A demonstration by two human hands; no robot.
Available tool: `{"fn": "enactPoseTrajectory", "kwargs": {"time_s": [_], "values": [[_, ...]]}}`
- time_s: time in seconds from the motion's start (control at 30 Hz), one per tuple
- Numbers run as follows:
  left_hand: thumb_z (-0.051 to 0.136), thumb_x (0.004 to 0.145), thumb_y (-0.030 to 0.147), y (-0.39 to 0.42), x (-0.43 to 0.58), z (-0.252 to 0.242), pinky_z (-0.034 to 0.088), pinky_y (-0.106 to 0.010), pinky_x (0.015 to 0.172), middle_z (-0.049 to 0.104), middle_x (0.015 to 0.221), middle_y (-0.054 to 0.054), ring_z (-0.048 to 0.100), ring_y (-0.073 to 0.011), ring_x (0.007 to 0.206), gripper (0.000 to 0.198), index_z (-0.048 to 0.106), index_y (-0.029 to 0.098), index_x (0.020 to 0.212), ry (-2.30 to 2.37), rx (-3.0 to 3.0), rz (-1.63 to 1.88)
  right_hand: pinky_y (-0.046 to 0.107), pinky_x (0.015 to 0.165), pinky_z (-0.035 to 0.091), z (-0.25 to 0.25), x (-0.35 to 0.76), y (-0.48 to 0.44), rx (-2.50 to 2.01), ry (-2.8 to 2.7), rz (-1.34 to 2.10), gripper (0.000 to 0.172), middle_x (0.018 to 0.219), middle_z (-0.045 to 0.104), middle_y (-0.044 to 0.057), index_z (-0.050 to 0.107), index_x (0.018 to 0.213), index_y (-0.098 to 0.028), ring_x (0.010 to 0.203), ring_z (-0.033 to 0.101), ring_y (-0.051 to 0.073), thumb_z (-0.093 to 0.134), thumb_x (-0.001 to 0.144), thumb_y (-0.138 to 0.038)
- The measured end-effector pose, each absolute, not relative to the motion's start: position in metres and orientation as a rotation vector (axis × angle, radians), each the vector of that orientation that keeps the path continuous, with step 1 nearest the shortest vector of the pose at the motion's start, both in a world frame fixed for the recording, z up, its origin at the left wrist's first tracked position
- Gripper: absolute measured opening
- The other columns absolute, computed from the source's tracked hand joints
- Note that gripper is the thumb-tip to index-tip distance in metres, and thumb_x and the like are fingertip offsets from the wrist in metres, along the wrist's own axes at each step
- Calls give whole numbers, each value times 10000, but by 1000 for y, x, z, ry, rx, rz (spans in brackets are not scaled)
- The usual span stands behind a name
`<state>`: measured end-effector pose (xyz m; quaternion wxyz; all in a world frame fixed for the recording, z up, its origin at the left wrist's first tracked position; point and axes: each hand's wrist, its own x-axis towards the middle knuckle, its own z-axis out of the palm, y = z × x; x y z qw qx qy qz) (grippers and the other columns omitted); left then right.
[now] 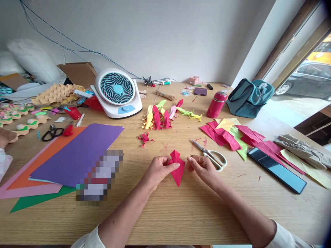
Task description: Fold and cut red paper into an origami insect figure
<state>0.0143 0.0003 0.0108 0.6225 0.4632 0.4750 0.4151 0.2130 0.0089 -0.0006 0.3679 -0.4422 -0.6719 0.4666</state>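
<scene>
A folded red paper piece (178, 174), diamond-shaped with a small pointed flap at its top, is pinched between the thumb and fingers of my left hand (160, 171). Just right of the paper, my right hand (204, 169) has its thumb and fingers closed together; whether anything is between them is too small to tell. White-handled scissors (218, 160) lie behind my right hand. Beyond my hands sits a small red folded figure (145, 138), and behind it a group of red, yellow and green folded figures (156, 117).
Coloured paper sheets (77, 155) and a blurred item (103, 175) lie at the left. A fan (117, 89) stands behind them. Rightward are folded paper pieces (227, 136), a phone (276, 169), a red flask (216, 105) and a teal bag (245, 100).
</scene>
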Motion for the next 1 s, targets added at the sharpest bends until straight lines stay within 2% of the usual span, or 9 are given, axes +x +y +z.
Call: {"fn": "enactPoseTrajectory", "kwargs": {"time_s": [0.2, 0.3, 0.43, 0.73, 1.0], "values": [[880, 572, 531, -3, 17, 6, 380, -256, 637, 638, 643, -14, 524, -134, 624, 448, 686, 137, 657, 1072, 1084, 796, 270, 577, 396, 7, 205, 4, -1082, -1609, 1344, 569, 612, 517, -11, 541, 648, -197, 593, 455, 131, 519, 895, -710], [864, 591, 546, -3, 17, 6, 318, -234, 563, 563, 569, 19, 462, -109, 562, 462, 634, 145, 594, 1140, 1155, 803, 261, 570, 364, 6, 202, 1, -1080, -1600, 1428, 526, 634, 528, -16, 564, 686, -189, 602, 448, 122, 597, 865, -682], [849, 604, 565, -3, 18, 6, 239, -220, 523, 462, 527, 52, 379, -80, 526, 510, 558, 151, 540, 1196, 1269, 792, 266, 598, 385, -3, 199, 3, -1047, -1477, 1456, 475, 705, 616, 4, 607, 751, -184, 638, 504, 131, 733, 776, -641], [837, 646, 550, -3, 19, 5, 370, -233, 598, 632, 640, 10, 514, -120, 598, 426, 721, 144, 707, 1111, 1236, 819, 261, 575, 333, -11, 199, 9, -1035, -1343, 1501, 494, 635, 566, -27, 596, 694, -173, 592, 438, 106, 810, 695, -619], [830, 651, 583, -4, 20, 7, 293, -225, 555, 542, 600, 24, 435, -96, 581, 486, 694, 117, 653, 1217, 1230, 906, 277, 683, 433, -9, 197, 7, -947, -1331, 1598, 445, 764, 655, 4, 639, 831, -178, 704, 563, 137, 842, 698, -551]]}}
